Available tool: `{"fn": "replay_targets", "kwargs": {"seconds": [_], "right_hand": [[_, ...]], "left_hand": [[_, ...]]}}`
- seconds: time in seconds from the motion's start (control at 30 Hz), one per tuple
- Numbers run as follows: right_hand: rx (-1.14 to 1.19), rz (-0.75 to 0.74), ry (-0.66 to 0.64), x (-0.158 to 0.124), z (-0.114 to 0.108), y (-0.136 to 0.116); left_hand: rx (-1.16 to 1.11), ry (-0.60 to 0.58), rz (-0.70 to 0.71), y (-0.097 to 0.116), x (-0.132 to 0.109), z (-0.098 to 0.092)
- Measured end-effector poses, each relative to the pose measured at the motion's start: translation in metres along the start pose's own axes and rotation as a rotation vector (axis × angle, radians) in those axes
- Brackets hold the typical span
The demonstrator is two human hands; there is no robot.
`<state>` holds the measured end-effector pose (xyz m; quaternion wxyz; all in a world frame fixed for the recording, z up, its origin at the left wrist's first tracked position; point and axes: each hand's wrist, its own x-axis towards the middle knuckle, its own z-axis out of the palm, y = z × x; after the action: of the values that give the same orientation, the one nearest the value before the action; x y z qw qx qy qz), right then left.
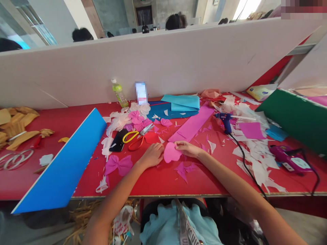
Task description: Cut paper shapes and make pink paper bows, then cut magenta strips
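A pink heart-shaped paper petal (171,152) is between my two hands, just above the red tabletop. My right hand (188,149) pinches its right edge between thumb and fingers. At the petal's left edge is my left hand (154,155), its fingers curled and closed against the paper; the fingertips are partly hidden. Scissors (139,136) with yellow and red handles lie beyond my left hand, next to a dark phone (119,140). A magenta paper bow shape (119,164) lies left of my left forearm. Folded magenta paper (191,124) stretches away behind the petal.
A blue board (68,160) leans at left, and a green board (298,119) stands at right. A glue gun (224,121) with a black cord lies among white scraps (258,153). A bottle (119,93) and a lit phone (141,93) stand against the pale partition (153,61).
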<state>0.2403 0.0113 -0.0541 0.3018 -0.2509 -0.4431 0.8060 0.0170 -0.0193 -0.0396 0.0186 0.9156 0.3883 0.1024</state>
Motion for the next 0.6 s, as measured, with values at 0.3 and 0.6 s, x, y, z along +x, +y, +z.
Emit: {"fn": "replay_targets", "kwargs": {"seconds": [0.3,0.6], "right_hand": [[0.087,-0.128,0.166,-0.005,-0.012,-0.013],[-0.060,0.162,0.001,-0.004,0.012,-0.005]], "left_hand": [[0.034,0.134,-0.067,-0.010,-0.001,-0.002],[0.076,0.102,-0.057,-0.012,-0.002,-0.004]]}}
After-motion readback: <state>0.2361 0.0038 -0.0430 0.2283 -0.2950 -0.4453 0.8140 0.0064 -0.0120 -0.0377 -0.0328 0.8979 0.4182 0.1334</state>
